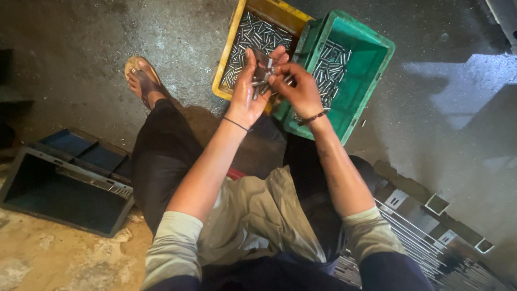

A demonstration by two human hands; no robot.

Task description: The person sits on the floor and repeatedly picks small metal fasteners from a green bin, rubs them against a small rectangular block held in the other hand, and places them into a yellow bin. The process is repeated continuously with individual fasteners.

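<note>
My left hand (249,91) is raised, palm up, cupped around a bunch of small metal pins (262,75). My right hand (299,89) pinches at the same bunch from the right, fingertips touching the pins. Both hands hover above the gap between a yellow crate (223,70) and a green crate (366,70). Each crate holds several loose metal pins on its bottom. Thin bands sit on both wrists.
I sit on a dark wet concrete floor with my left leg stretched out, foot in a sandal (141,78). Dark empty trays (59,188) lie at the left. Stacked metal channel pieces (431,231) lie at the lower right.
</note>
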